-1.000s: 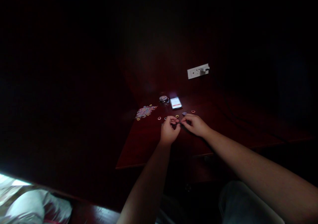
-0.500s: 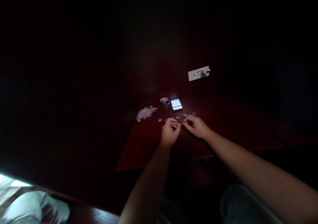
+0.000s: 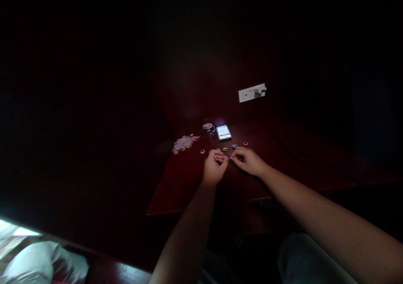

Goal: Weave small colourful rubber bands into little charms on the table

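My left hand (image 3: 215,166) and my right hand (image 3: 247,160) meet above the dark red table, fingertips pinched close together. Between them a small pale hair tie (image 3: 229,158) shows as a short light strip, gripped at both ends. Just beyond my fingers lie single coloured ring-shaped hair ties: a yellow one (image 3: 225,149), a purple one (image 3: 234,146), and a green one (image 3: 218,150) partly covered by my left hand. A pink one (image 3: 202,151) is to the left and an orange-pink one (image 3: 245,143) to the right.
A loose pile of multicoloured hair ties (image 3: 185,143) lies at the table's left edge. Behind stand a clear jar (image 3: 208,129) and a lit phone (image 3: 223,132). A white socket strip (image 3: 252,93) with a plug is on the wall. Dark cables cross the right side of the table (image 3: 182,191).
My hands have drawn very slightly apart, and the pale hair tie between the fingertips shows more clearly. The things on the table stay where they were.
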The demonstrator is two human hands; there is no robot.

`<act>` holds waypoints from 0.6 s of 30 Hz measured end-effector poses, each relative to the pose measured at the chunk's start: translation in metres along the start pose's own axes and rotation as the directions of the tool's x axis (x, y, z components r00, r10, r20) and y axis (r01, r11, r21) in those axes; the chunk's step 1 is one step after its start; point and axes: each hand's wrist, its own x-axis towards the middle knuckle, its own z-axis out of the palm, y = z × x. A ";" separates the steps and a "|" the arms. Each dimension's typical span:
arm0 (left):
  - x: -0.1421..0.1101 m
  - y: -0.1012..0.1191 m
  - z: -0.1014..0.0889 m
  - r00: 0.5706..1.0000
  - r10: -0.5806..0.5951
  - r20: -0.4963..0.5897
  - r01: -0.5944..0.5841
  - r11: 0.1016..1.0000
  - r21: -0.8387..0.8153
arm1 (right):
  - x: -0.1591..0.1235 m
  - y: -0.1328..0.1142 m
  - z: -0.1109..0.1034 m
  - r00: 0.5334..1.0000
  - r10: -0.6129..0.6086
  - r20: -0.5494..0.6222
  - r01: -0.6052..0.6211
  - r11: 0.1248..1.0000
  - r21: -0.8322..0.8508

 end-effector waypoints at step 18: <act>0.001 -0.006 0.000 1.000 -0.023 -0.021 0.022 0.999 -0.034 | -0.001 0.000 0.001 0.997 0.077 -0.018 -0.076 0.996 0.041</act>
